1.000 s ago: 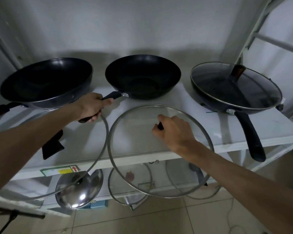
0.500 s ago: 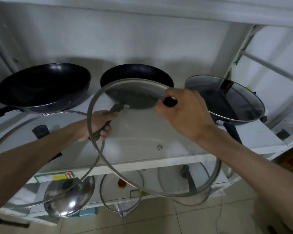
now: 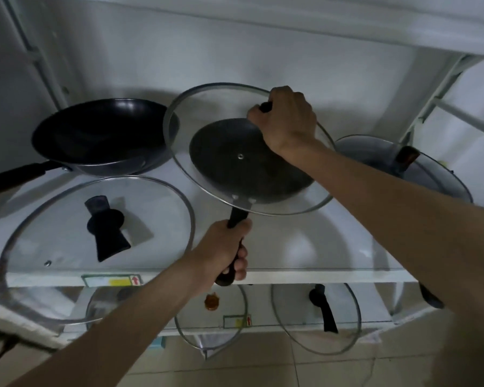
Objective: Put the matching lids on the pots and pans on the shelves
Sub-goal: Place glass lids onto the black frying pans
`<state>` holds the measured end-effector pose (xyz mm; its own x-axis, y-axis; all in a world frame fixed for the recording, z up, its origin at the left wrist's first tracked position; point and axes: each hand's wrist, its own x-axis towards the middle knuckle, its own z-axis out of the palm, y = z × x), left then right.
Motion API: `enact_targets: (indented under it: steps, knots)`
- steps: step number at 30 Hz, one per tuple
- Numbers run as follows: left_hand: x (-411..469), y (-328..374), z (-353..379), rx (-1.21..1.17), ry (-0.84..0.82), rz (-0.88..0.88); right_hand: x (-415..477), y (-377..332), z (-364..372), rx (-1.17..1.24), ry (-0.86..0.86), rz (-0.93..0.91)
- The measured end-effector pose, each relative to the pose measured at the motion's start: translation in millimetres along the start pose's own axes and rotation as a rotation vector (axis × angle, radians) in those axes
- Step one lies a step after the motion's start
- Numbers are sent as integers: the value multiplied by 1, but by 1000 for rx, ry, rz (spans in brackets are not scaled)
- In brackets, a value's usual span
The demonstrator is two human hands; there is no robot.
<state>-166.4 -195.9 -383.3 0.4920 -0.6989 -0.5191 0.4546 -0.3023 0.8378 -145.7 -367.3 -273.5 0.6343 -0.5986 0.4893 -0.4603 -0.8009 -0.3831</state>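
The white shelf [image 3: 305, 247] carries everything here, and the bare floor shows below it. On its left sits an open black wok [image 3: 95, 135] with no lid; in front of that lies a large glass lid [image 3: 53, 233], flat on the shelf with its black knob up. At the far right a covered pan [image 3: 403, 169] already wears its lid, partly cut off behind the right forearm.

In the middle, the middle pan [image 3: 235, 163] rests on the shelf, its handle pointing straight back toward the person. The left hand [image 3: 224, 250] is wrapped closed around that handle, steadying it. The right hand [image 3: 285, 121] is closed on the knob of the held glass lid [image 3: 207, 107], which hangs tilted above the pan, far edge high, near edge low over the handle joint.

The lid looks centred but not seated; lowering the far edge should level it onto the rim. Whether the near edge already touches the rim cannot be told. More lids on the lower shelf [image 3: 291, 324] are dim and hard to make out
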Motion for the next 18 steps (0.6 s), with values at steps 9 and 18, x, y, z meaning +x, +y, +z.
enact_targets:
  steps: [9, 18]
  knots:
    - [-22, -26, 16, -102, 34, 9, 19, 14, 50, -87, -79, 40]
    - [-20, -31, 23, -127, 59, 28, 23, 34, 70, -167, -165, 82]
